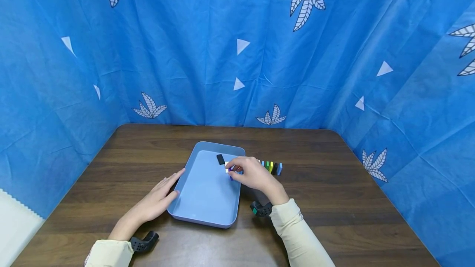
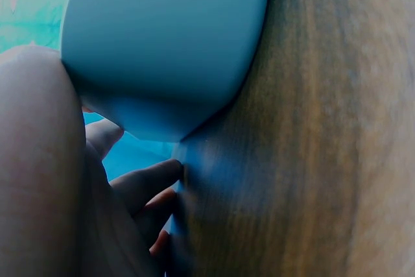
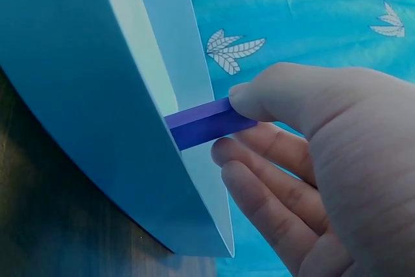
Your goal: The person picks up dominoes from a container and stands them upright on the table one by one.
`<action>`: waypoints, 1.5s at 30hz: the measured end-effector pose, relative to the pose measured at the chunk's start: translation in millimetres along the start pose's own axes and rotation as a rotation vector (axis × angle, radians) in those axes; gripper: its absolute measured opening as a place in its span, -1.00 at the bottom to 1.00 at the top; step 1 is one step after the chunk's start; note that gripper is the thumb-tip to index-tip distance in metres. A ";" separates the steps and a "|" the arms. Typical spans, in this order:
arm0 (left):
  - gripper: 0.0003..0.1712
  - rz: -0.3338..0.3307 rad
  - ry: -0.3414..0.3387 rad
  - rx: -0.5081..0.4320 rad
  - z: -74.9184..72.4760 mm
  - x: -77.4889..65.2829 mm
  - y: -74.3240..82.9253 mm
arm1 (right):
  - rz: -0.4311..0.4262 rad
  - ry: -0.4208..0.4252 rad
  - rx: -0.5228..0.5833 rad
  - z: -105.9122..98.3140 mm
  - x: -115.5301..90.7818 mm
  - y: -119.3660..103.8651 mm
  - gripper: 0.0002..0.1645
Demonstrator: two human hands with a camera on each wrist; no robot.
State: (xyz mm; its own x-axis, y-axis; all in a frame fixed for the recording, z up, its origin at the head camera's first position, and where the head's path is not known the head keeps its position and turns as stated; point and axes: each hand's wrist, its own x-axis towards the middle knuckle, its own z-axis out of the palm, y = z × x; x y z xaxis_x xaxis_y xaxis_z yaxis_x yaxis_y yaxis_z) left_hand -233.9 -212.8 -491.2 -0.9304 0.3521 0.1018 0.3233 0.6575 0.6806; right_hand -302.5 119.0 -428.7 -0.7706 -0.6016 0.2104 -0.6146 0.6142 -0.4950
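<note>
My right hand (image 1: 252, 173) is over the right side of a shallow blue tray (image 1: 208, 205). Between thumb and fingers it pinches a small purple block (image 3: 211, 122), a flat oblong piece held near the tray wall in the right wrist view. Inside the tray, beside the fingertips, are a black block (image 1: 220, 159) and a white block (image 1: 226, 167); the fingers partly cover the white one. My left hand (image 1: 154, 201) touches the tray's left rim, its fingers extended along the side. In the left wrist view the tray's outer wall (image 2: 168, 30) fills the upper part.
A row of several coloured blocks (image 1: 271, 167), among them green, yellow, black and blue, stands on the brown wooden table (image 1: 315, 217) right of the tray, partly behind my right hand. Blue patterned curtain (image 1: 208, 52) surrounds the table's back and sides.
</note>
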 end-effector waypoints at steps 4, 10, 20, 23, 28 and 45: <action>-0.27 -0.004 0.001 0.005 -0.4 1.0 0.0 | -0.005 -0.006 -0.009 -0.6 0.3 -0.4 -0.75; -0.28 -0.002 0.002 0.008 -0.1 0.5 0.7 | -0.015 -0.019 -0.025 -0.9 -0.7 1.2 -0.78; -0.27 -0.011 -0.001 0.004 1.9 -0.5 0.3 | -0.024 -0.035 -0.041 -3.4 -2.5 2.3 -0.79; -0.28 -0.005 0.000 0.006 1.5 -0.9 0.6 | -0.022 -0.036 -0.036 -4.0 -3.1 3.1 -0.78; -0.28 -0.003 -0.001 0.003 1.1 -1.2 1.3 | -0.014 -0.035 -0.021 -5.2 -4.3 4.7 -0.77; -0.28 0.002 0.002 0.003 1.4 -0.9 1.9 | -0.002 -0.032 0.019 -13.2 -6.9 9.9 -0.76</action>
State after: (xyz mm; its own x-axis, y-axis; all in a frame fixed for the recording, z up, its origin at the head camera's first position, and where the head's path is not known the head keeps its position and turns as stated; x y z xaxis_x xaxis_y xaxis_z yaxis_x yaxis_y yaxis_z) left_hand -232.2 -211.0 -491.0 -0.9301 0.3519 0.1049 0.3257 0.6585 0.6784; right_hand -305.5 136.1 -424.0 -0.7633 -0.6191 0.1844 -0.6127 0.6034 -0.5104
